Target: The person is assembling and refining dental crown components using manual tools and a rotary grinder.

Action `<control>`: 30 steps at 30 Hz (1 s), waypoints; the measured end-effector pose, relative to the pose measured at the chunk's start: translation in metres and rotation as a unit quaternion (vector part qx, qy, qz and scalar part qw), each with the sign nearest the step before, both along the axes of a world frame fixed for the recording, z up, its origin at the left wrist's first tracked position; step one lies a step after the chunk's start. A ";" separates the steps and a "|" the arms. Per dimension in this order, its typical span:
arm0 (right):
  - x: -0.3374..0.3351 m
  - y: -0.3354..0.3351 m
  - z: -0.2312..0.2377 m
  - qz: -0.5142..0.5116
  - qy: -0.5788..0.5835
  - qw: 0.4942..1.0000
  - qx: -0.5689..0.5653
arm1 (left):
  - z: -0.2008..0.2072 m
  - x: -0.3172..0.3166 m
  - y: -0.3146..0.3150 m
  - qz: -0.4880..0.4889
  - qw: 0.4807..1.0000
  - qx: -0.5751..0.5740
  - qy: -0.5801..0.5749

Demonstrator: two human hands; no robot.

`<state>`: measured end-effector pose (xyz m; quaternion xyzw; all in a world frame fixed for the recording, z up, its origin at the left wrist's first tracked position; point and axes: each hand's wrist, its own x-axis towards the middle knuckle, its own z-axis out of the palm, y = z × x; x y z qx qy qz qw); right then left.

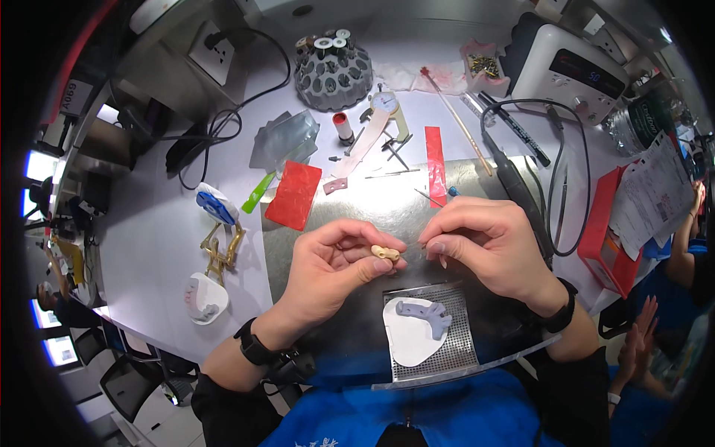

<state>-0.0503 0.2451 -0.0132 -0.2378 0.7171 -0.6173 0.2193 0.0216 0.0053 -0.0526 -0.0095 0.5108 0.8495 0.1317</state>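
My left hand [344,255] pinches a small yellowish dental bridge [385,254] between thumb and fingertips, above the metal work plate. To its right, my right hand [485,242] has thumb and forefinger pressed together, a short gap from the bridge. Whatever those fingers may hold is too small to make out. Just below the hands, a white dental model [408,339] with a grey-violet tooth section [424,316] lies on a perforated metal grate [458,328]. Beyond the right hand, a thin tool with a blue end [453,191] rests beside a red strip [434,160].
At left stand a brass articulator [223,249] and another dental model [206,298]. A red sheet [294,195], a dial caliper [387,108] and a bur holder [333,71] lie farther back. On the right are a corded handpiece [514,179], its control unit [577,71] and a red tray [607,246].
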 end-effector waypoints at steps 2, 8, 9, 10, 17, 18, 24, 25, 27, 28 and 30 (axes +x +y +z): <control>-0.001 -0.001 -0.001 0.003 -0.002 1.000 -0.003 | -0.001 -0.002 -0.004 -0.026 0.999 0.020 0.010; -0.001 0.001 -0.001 0.016 0.138 0.987 0.080 | 0.018 -0.005 -0.013 -0.035 0.916 -0.374 0.140; -0.001 0.001 0.001 0.021 0.142 0.986 0.080 | 0.015 -0.008 -0.010 0.017 0.868 -0.437 0.234; -0.002 0.002 0.003 0.013 0.113 0.990 0.079 | 0.009 -0.010 -0.011 0.026 0.837 -0.475 0.270; 0.007 0.001 -0.006 -0.016 -0.130 0.991 -0.038 | 0.009 -0.011 -0.005 0.080 0.820 -0.461 0.329; 0.008 -0.002 -0.006 -0.020 -0.177 0.982 -0.058 | 0.013 -0.009 -0.001 0.071 0.868 -0.387 0.303; 0.014 -0.012 -0.015 -0.010 -0.263 0.957 -0.123 | 0.003 -0.005 0.007 0.085 0.899 -0.266 0.338; 0.014 -0.013 -0.015 -0.004 -0.275 0.953 -0.131 | 0.002 -0.005 0.005 0.078 0.914 -0.242 0.316; 0.014 -0.017 -0.012 -0.003 -0.265 0.955 -0.132 | 0.007 -0.004 0.003 0.075 0.921 -0.240 0.299; 0.015 -0.019 -0.011 0.001 -0.261 0.956 -0.136 | 0.008 -0.004 0.001 0.072 0.926 -0.244 0.278; 0.014 -0.021 -0.009 0.008 -0.226 0.968 -0.110 | 0.005 -0.003 -0.001 0.080 0.940 -0.225 0.245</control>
